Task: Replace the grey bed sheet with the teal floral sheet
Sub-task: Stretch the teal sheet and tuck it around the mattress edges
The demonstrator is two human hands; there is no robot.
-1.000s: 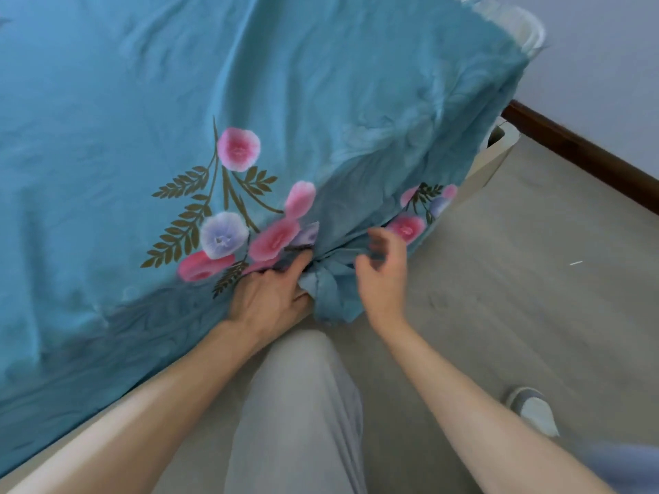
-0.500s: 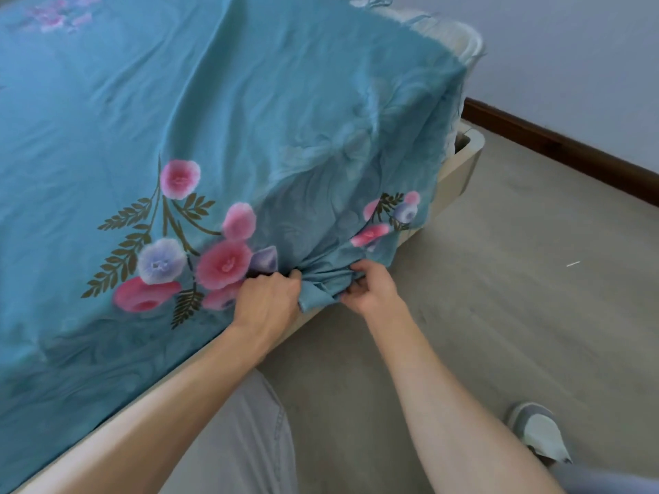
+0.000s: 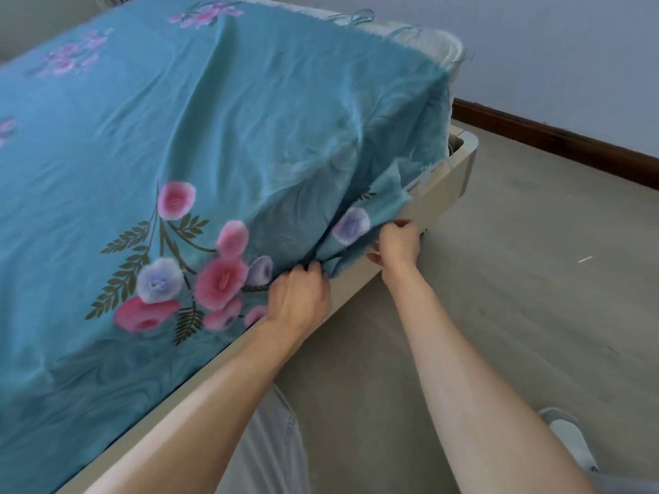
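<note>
the teal sheet point(image 3: 221, 112) is soft, light and limp, best taken by its loose hem near the bed's corner. it is teal with pink and lilac flowers, spread over the mattress point(image 3: 442, 48). left hand point(image 3: 297, 297) bunches the hem at the bed frame point(image 3: 438, 205); right hand point(image 3: 397, 242) pinches the hem nearer the corner.

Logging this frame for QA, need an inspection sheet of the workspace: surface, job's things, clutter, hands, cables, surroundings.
Surface: mattress on a cream bed frame, white corner bare at the far end.
Job's things: teal floral sheet spread over the top, wrinkled, its edge bunched at the near side; grey sheet not seen.
Clutter: small white scrap on the floor.
Hands: left hand grips the bunched sheet edge; right hand pinches the edge nearer the corner.
Cables: nothing seen.
Surroundings: grey floor, dark skirting board, pale wall.
</note>
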